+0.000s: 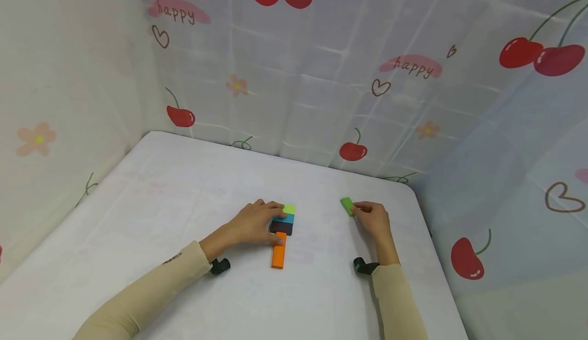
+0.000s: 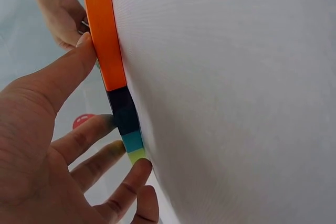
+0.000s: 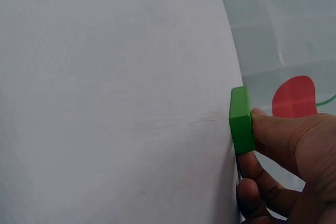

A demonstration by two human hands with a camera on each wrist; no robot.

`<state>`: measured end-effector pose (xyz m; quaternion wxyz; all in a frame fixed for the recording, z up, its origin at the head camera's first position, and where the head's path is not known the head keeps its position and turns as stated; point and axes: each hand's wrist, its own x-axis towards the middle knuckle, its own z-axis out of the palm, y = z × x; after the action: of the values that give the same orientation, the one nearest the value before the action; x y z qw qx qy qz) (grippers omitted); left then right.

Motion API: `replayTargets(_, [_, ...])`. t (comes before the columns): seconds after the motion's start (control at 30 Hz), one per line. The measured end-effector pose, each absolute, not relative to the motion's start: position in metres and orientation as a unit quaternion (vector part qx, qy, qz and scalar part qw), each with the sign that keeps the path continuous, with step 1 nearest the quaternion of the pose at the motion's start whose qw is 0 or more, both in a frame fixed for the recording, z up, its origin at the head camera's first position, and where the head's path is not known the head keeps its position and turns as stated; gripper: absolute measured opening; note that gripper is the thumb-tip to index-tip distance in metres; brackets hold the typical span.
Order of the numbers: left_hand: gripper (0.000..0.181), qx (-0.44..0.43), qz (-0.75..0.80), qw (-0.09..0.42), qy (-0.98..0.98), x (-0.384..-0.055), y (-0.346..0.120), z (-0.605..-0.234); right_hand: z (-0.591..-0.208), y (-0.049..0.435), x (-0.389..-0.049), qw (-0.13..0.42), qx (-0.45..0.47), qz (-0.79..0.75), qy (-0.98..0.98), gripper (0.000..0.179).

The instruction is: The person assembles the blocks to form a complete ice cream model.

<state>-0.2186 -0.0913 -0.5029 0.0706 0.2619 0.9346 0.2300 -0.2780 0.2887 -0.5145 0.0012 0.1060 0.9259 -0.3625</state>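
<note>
My left hand (image 1: 250, 223) rests over a row of blocks on the table, its thumb touching the long orange block (image 1: 278, 258). Its spread fingertips touch the dark block (image 1: 281, 227), the blue block (image 1: 288, 219) and the yellow-green block (image 1: 289, 209) beyond it. In the left wrist view these lie end to end, with the orange block (image 2: 102, 30) nearest the thumb. Off to the right, my right hand (image 1: 374, 220) pinches a green block (image 1: 347, 206) between thumb and fingers. The right wrist view shows that green block (image 3: 241, 121) at or near the table surface.
A white-covered table (image 1: 197, 176) with rounded far corners carries the blocks. Sheets printed with cherries and hearts (image 1: 294, 105) hang behind and at the sides. Dark camera mounts (image 1: 221, 266) sit under both wrists.
</note>
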Motion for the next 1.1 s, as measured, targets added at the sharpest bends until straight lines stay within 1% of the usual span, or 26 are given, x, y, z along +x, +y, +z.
replayTargets(0.23, [0.076, 0.265, 0.216, 0.069, 0.937, -0.219, -0.092, -0.503, -0.513, 0.285, -0.289, 0.027, 0.09, -0.386, 0.918, 0.042])
replayTargets(0.4, [0.075, 0.266, 0.212, 0.07, 0.938, -0.218, -0.092, -0.501, -0.512, 0.278, -0.295, 0.038, 0.064, -0.399, 0.914, 0.038])
replayTargets(0.53, [0.075, 0.269, 0.213, 0.072, 0.937, -0.219, -0.092, -0.502, -0.512, 0.27, -0.298, 0.041, 0.035, -0.399, 0.915, 0.034])
replayTargets(0.73, [0.074, 0.27, 0.21, 0.071, 0.937, -0.218, -0.092, -0.502, -0.512, 0.254, -0.305, 0.056, 0.017, -0.401, 0.914, 0.033])
replayTargets(1.1, [0.075, 0.267, 0.208, 0.074, 0.938, -0.219, -0.092, -0.504, -0.512, 0.223, -0.311, 0.056, -0.044, -0.39, 0.918, 0.028])
